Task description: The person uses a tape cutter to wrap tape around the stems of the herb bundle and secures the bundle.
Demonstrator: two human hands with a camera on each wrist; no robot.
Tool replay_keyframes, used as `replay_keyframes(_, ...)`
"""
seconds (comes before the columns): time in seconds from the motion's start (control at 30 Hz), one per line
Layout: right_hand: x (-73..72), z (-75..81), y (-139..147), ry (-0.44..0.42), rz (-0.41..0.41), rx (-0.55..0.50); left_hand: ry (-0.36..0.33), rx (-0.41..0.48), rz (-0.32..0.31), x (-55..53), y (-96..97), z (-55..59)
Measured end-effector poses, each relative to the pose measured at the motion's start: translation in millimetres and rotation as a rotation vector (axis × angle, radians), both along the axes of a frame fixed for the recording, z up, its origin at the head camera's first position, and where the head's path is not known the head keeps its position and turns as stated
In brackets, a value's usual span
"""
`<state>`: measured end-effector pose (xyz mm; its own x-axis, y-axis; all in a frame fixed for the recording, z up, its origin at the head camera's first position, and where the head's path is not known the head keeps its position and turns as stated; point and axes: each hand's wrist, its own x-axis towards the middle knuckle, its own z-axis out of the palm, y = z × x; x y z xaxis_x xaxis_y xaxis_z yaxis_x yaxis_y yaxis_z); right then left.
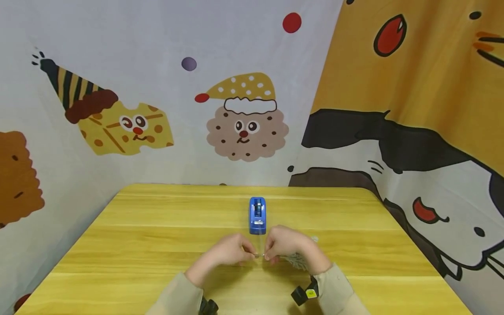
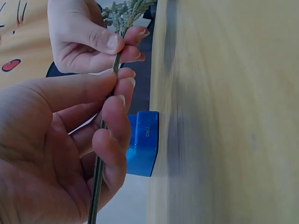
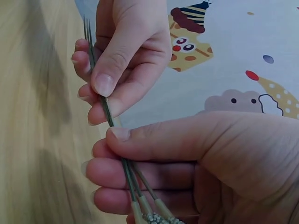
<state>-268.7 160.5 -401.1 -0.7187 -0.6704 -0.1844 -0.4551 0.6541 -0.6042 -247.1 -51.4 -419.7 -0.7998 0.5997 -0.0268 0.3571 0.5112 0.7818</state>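
Wood-grain table (image 1: 177, 208), yellowish, planks running L–R, back corners rounded; it runs off the bottom of the head view; behind it hangs a pale printed cloth (image 1: 165, 26), w/ a cheese print (image 1: 130, 133) in a striped hat & a cookie print (image 1: 246, 135) in a spotted cap; on the R a big orange print (image 1: 358, 78) w/ black & white animal shapes fills that side; folds show in the upper R.

Blue tape dispenser (image 1: 257, 216) sits approx. mid-table, just beyond the hands, lettering on its side in the L wrist view; a thin clear strip (image 1: 260, 240) seems to run from its near end down btwn the hands, faint, so its lower end is hard to tell.

Thin green stems (image 3: 105, 109) are at the near-centre of the table, btwn the two hands; L hand (image 1: 232, 249) has a narrow grip, thumb & fingers pinching the bare stem part; R hand (image 1: 285, 243) likewise, narrow, pinching the stems nearer the flower heads (image 1: 295, 261); these are small, pale, clustered, partly blocked in the head view by R hand & wrist; whether they touch the table, can't tell.

Beige sleeves (image 1: 179, 295) come in from the bottom; black wrist gear (image 1: 301, 295), w/ a yellow label, hangs under the R cuff.
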Motion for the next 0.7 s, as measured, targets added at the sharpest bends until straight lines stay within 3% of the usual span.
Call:
replay_keyframes(0.23,1.1,-1.6,-0.5,-0.016,-0.004,-0.041,-0.043,0.012,-0.040,-2.1,-3.5,0.5)
replay_keyframes(0.57,2.0,-1.3,1.0,-0.016,-0.003,-0.060,0.016,-0.046,-0.106,-2.8,-4.9,0.3)
replay_keyframes(0.7,0.9,0.9,2.8,-0.030,0.005,-0.047,0.088,-0.089,-0.125,-1.1,-4.5,2.5)
